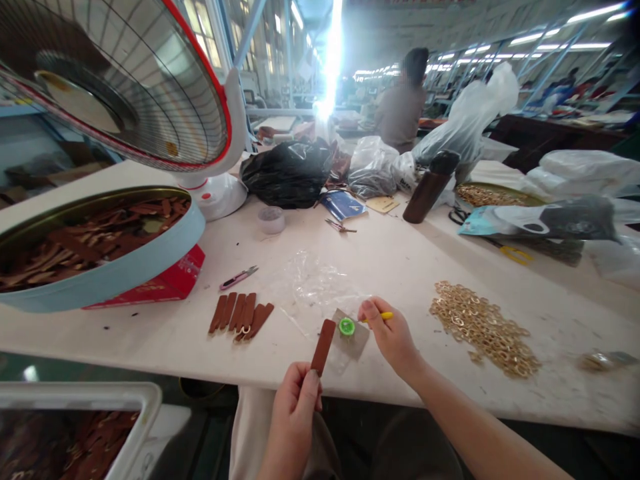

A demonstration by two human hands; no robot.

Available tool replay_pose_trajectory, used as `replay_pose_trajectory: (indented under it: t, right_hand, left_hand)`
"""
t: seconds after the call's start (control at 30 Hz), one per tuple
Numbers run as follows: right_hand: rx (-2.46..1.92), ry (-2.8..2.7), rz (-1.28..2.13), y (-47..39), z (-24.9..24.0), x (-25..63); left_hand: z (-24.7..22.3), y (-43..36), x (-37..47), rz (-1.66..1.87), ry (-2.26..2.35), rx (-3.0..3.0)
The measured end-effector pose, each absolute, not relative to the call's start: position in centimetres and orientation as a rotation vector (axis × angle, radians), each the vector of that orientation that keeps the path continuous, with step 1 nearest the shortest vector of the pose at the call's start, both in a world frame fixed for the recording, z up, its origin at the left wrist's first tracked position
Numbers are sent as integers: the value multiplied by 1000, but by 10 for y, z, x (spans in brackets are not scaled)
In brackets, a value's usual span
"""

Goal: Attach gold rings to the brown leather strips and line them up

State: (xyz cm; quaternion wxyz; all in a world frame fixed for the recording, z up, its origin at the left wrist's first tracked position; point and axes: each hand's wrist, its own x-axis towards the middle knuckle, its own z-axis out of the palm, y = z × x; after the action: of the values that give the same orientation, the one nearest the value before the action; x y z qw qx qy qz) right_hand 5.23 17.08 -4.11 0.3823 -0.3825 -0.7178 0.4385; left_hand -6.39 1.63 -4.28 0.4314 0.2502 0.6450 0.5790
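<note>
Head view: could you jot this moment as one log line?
left hand: holds brown strip | right hand: holds yellow stick, near green cap | gold rings: heaped on table

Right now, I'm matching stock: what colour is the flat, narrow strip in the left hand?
The flat, narrow strip is reddish-brown, clearest in the head view.

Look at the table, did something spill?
Maybe: the gold rings lie in a loose heap straight on the tabletop, right of the right hand, with no dish around them. That could be on purpose, though.
</note>
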Motion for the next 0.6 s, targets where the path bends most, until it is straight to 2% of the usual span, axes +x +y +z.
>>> replay_pose_trajectory:
  t: [0.6]
  right_hand:
    - [-940,-1641,1112,170,-36,66]
  left_hand:
    - [-38,17,-58,1419,1625,594]
